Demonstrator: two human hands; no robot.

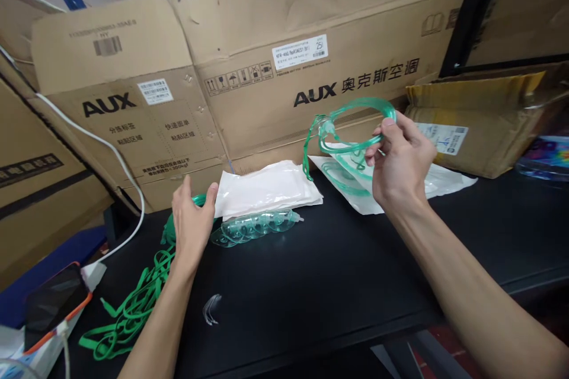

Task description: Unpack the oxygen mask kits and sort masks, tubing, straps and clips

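Note:
My right hand (402, 160) is closed around a coil of clear green tubing (364, 102), held up above the table. A small clear fitting (328, 128) and a dangling green strap (306, 157) are on the coil's left side. My left hand (192, 219) has thumb and fingers apart, beside a green coil (200, 199) partly hidden behind it. A stack of white pouches (269, 186) lies just right of that hand. In front of the stack is a row of nested clear green masks (258, 226). Loose green straps (144, 290) lie tangled near my left forearm.
Pouches with green tubing inside (349, 182) lie under my right hand. Large cardboard boxes (249, 23) line the back, and an open carton (480, 148) stands right. A phone (56, 302) and white cable (120, 157) are left. Thin clear strips (211, 310) lie on the black table (311, 296).

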